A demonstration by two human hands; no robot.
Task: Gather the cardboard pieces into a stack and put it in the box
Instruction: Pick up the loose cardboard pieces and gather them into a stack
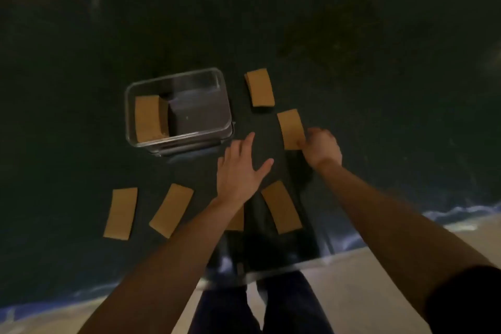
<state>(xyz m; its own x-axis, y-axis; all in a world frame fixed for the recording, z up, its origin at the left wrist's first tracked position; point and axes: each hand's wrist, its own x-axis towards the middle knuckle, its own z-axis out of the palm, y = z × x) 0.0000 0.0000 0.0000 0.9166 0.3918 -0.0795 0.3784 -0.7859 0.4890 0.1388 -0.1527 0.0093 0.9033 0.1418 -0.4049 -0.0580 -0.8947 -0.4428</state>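
dim scene, seen from above. a dark cloth [352, 62] spread over the surface, pale floor [366, 274] showing at its near edge.

clear box [179, 110] placed left of centre, lid off, holding one cardboard piece [149, 119] leaning along its left wall; dark bottom visible beside that piece.

loose cardboard pieces scattered flat on the cloth:
- far piece [260, 87], just right of the box.
- second piece [290, 127], nearer and slightly right of the far one, apart from it.
- near-left piece [120, 213], well left, close to the cloth's front.
- tilted piece [171, 209], just beside the near-left one, not touching.
- near-centre piece [281, 206], angled, between the two forearms.
- partly hidden piece [238, 221], peeking out under the left wrist; shape mostly covered.

right hand [321, 148] curled at the near right corner of the second piece, fingers closed on its edge; lifted or still flat, impossible to tell.

left hand [242, 168] spread wide, palm down, fingers pointing away, holding nothing, over bare cloth just right of the box's near corner; touching the cloth or hovering, unclear.

dark trousers [284, 306] visible at the bottom, dark sleeve [466, 301] at the lower right.
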